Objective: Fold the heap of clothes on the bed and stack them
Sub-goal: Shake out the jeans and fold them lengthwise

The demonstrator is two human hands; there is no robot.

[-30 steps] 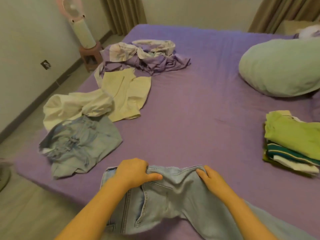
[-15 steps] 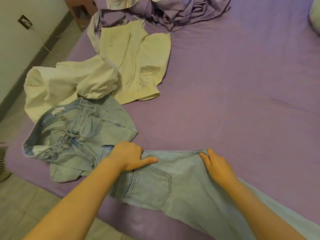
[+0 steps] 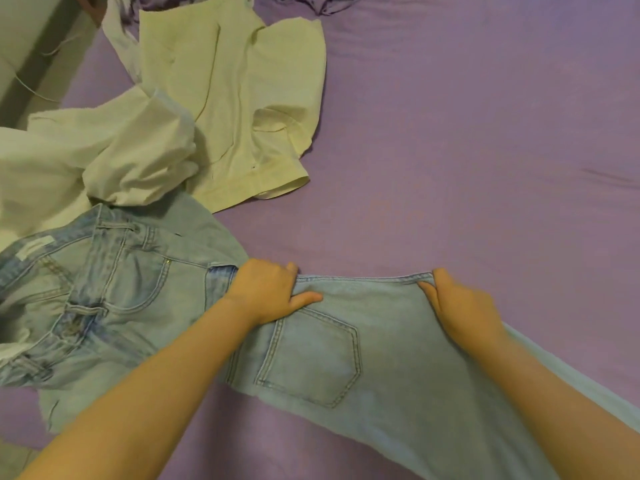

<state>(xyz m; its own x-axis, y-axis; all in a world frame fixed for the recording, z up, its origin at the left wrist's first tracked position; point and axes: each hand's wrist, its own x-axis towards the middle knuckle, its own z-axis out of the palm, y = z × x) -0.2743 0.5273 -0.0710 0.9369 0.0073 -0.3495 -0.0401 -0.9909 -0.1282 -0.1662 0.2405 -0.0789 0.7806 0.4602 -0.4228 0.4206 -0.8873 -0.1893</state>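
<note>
The left hand (image 3: 268, 289) is curling its fingers over the top edge of the waistband of a pair of light blue jeans (image 3: 374, 355), with the thumb lying stretched out on the denim just above the back pocket (image 3: 311, 362); the right hand (image 3: 460, 306) is gripping the other end of the same waistband, its thumb lying along the upper hem and its other fingers tucking out of sight, so how they are lying cannot be told. The jeans are lying flat across the lower middle of the frame on the purple bed sheet (image 3: 467, 150), back side up, with a leg running off toward the lower right corner under the right forearm. Just left of the left hand, a second pair of light blue jeans (image 3: 104, 292) is lying crumpled, front side up, its fabric touching the held pair. Above it, in the left of the frame, a white garment (image 3: 114, 161) is lying bunched, overlapping a pale yellow shirt (image 3: 235, 98) that is spreading toward the upper middle. At the top edge a strip of purple crumpled cloth (image 3: 311, 1) is showing, and in the upper left corner the floor and wall (image 3: 20, 57) are showing beyond the bed
</note>
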